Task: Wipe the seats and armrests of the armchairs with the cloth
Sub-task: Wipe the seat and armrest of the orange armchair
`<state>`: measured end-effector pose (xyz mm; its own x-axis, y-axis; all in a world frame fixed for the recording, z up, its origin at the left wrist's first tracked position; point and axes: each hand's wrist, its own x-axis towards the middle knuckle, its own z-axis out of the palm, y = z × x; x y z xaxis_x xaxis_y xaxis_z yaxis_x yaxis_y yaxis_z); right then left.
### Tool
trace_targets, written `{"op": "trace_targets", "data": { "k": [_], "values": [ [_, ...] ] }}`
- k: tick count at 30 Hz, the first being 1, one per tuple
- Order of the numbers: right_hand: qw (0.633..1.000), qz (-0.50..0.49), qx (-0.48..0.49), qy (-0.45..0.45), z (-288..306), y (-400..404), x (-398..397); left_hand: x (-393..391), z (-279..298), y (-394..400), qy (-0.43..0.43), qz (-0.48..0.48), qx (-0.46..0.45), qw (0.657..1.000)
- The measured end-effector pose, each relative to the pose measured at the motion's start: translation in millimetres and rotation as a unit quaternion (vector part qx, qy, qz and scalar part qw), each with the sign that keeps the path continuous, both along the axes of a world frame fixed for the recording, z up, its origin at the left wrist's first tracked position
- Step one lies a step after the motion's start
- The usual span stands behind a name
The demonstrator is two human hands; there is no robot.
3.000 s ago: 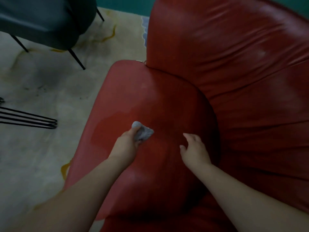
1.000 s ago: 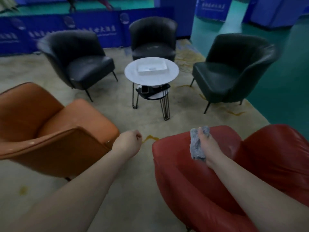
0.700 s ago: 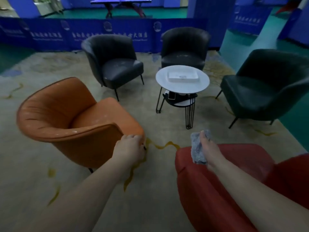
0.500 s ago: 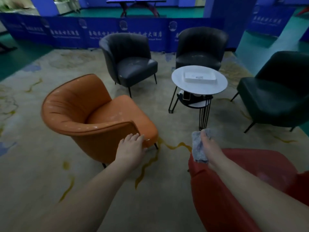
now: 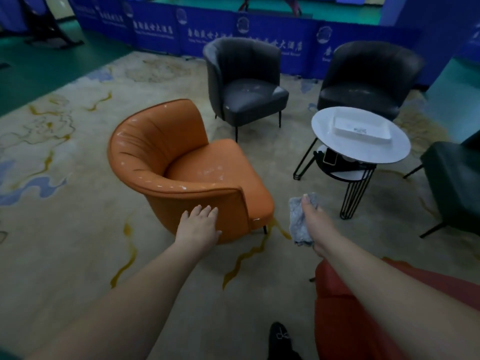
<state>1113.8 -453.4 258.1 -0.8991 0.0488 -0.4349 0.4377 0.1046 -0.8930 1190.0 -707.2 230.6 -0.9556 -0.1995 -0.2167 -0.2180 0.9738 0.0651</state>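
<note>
An orange armchair (image 5: 181, 162) stands on the carpet ahead of me, with pale smears on its seat and armrest rim. My left hand (image 5: 198, 227) reaches out with straight fingers in front of the chair's near outer side, below the armrest; contact is unclear. My right hand (image 5: 315, 224) grips a crumpled grey cloth (image 5: 298, 219) in the air to the right of that chair. A red armchair (image 5: 363, 315) shows at the bottom right, under my right forearm.
Two dark armchairs (image 5: 246, 87) (image 5: 363, 81) stand farther back and a third (image 5: 457, 178) at the right edge. A round white table (image 5: 361, 141) on black wire legs carries a white tray. Blue barrier panels (image 5: 207, 35) line the back. My shoe (image 5: 279, 336) is at the bottom.
The view swung left and toward the orange armchair. My left hand went from a fist to straight fingers by the chair's side. My right hand kept the cloth and left the red chair.
</note>
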Motion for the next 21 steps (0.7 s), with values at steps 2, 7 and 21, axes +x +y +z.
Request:
{"op": "trace_targets", "data": {
  "k": [2, 7, 21],
  "values": [
    [1.0, 0.019, 0.001, 0.003, 0, -8, -19, -6, -6, -5, -0.01, 0.005, -0.009, 1.0],
    [0.998, 0.067, 0.01, 0.016, 1, -15, -76, -42, -10, -4, -0.008, 0.029, -0.014, 0.999],
    [0.987, 0.154, -0.014, -0.033, -27, -50, -187, -121, -12, -13, -0.018, 0.069, -0.017, 0.997]
  ]
}}
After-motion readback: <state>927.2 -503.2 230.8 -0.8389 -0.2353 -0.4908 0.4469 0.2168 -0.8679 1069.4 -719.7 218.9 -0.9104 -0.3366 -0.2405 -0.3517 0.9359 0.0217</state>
